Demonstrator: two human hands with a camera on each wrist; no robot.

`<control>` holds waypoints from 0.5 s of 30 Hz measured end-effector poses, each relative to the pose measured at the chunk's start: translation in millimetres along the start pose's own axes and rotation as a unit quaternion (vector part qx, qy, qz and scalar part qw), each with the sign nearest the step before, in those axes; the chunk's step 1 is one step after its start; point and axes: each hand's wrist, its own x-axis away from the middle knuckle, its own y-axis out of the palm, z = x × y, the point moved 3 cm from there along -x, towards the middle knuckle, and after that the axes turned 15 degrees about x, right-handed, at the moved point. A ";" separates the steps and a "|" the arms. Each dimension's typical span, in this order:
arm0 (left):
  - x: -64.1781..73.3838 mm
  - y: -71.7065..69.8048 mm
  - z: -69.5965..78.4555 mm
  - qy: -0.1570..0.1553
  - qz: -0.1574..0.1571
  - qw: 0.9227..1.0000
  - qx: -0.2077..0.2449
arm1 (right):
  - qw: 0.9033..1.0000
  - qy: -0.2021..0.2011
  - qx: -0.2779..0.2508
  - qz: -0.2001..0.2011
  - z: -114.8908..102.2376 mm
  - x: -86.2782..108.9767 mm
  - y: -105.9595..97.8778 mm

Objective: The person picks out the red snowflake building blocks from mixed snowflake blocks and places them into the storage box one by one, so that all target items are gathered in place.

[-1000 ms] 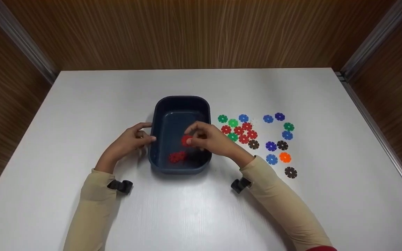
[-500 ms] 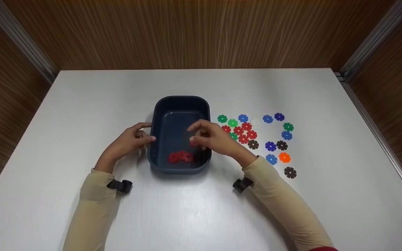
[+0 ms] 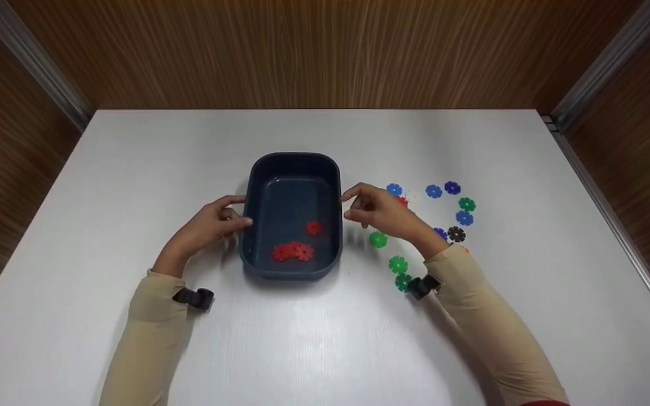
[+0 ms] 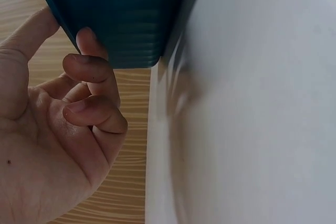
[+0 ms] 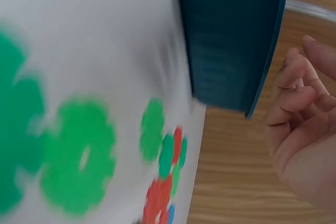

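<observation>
Head view: pinching L rim of tray (image 3: 291, 276) w/ L hand (image 3: 205, 226), red discs (image 3: 293, 248) inside, w/ R hand (image 3: 386, 213) half-open, empty, just R of tray; L-wrist view: thumb at tray rim; R-wrist view: blurry green discs (image 5: 63, 153) on desk (image 5: 115, 24) nr tray.
</observation>
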 end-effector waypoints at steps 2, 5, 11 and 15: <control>0.5 -0.1 1.1 0.001 0.000 1.000 0.001 | 1.000 0.012 0.006 -0.003 7.4 1.8 -3.0; 1.0 -0.5 1.8 0.002 0.001 1.000 0.002 | 0.999 0.033 0.015 -0.005 16.5 5.6 -7.0; 0.1 -1.1 0.1 -0.004 0.003 1.000 0.002 | 0.996 0.070 0.053 -0.016 29.9 12.2 -14.6; 0.7 -0.9 0.7 -0.006 0.001 1.000 0.001 | 0.992 0.100 0.068 -0.034 39.5 15.8 -19.4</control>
